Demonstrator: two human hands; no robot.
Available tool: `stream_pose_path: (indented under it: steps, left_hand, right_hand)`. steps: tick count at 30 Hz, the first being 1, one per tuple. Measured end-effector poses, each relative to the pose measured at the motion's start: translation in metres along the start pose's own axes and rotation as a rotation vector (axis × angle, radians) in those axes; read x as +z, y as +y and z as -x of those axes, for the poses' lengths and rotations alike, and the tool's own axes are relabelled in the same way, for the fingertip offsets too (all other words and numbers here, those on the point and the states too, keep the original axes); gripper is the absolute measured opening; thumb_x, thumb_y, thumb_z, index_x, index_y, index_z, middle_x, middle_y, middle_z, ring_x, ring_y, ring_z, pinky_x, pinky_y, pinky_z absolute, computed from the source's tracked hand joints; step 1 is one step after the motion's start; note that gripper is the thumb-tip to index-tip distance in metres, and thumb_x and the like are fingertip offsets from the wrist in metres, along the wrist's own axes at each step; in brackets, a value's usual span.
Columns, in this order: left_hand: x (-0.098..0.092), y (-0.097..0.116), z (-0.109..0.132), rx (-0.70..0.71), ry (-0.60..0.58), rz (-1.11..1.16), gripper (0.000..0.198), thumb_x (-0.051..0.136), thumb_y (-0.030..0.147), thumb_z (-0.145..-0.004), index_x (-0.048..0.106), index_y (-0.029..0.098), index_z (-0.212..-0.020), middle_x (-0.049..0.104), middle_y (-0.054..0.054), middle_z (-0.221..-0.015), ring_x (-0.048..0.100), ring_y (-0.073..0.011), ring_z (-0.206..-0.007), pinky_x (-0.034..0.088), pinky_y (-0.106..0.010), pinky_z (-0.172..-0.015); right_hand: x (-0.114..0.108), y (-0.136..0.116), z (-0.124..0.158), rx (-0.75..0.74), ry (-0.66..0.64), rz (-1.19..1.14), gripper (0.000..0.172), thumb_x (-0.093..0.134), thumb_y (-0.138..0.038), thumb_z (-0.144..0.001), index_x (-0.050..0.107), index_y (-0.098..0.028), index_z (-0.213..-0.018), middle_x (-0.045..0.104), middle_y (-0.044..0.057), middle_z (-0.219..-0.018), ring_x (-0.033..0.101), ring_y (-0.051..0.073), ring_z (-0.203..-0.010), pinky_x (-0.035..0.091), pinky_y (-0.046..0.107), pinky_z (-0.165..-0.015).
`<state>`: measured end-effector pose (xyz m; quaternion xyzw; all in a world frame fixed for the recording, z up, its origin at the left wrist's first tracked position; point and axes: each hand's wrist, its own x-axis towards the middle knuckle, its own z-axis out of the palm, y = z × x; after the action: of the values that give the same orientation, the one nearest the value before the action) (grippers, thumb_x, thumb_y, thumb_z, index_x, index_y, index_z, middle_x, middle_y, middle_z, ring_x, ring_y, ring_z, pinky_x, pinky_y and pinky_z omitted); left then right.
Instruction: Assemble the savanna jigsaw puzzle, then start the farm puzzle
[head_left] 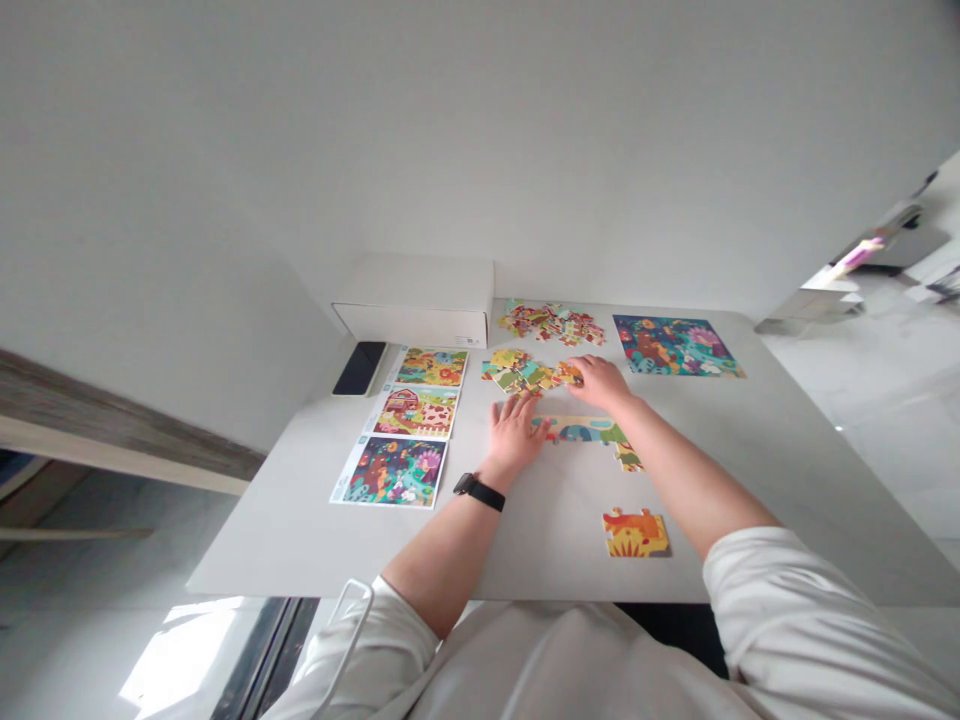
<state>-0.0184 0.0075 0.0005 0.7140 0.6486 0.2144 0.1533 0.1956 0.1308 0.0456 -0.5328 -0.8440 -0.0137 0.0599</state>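
Note:
My left hand lies flat on the table with its fingers apart. Its fingertips reach the near edge of a loose heap of yellow and green puzzle pieces. At the heap's right side, my right hand has its fingers closed on an orange puzzle piece, partly covered by the fingers. Between my arms runs a joined puzzle strip with blue and green shapes; my left thumb is by its left end. Nearer to me sits a joined orange and yellow section with a lion's mane, apart from the strip.
A second heap of reddish pieces lies at the back. On the left are a reference sheet with three pictures, a dark phone and a white box. A finished dark-blue puzzle lies back right.

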Motion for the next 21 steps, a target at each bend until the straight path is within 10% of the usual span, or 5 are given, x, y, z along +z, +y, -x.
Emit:
stream_pose_path:
  steps: [14, 21]
  left_hand:
    - [-0.004, 0.001, 0.002, 0.032, 0.037, 0.034, 0.05, 0.059, 0.04, -0.105, 0.061, 0.027, -0.154, 0.056, -0.011, -0.166, 0.045, -0.0313, -0.158, 0.024, -0.06, -0.136]
    - [0.003, -0.002, 0.0, -0.008, 0.119, 0.003, 0.051, 0.062, 0.038, -0.102, 0.061, 0.018, -0.149, 0.052, -0.02, -0.166, 0.044, -0.0349, -0.158, 0.031, -0.055, -0.134]
  right_hand:
    - [-0.014, 0.013, 0.022, 0.295, -0.095, 0.074, 0.05, 0.067, -0.04, -0.101, 0.063, -0.019, -0.146, 0.071, 0.019, -0.138, 0.067, 0.035, -0.125, 0.052, 0.042, -0.104]
    - [0.005, -0.02, -0.007, 0.101, -0.084, -0.033, 0.048, 0.071, -0.04, -0.101, 0.065, -0.023, -0.145, 0.071, 0.016, -0.144, 0.064, 0.033, -0.133, 0.05, 0.046, -0.113]
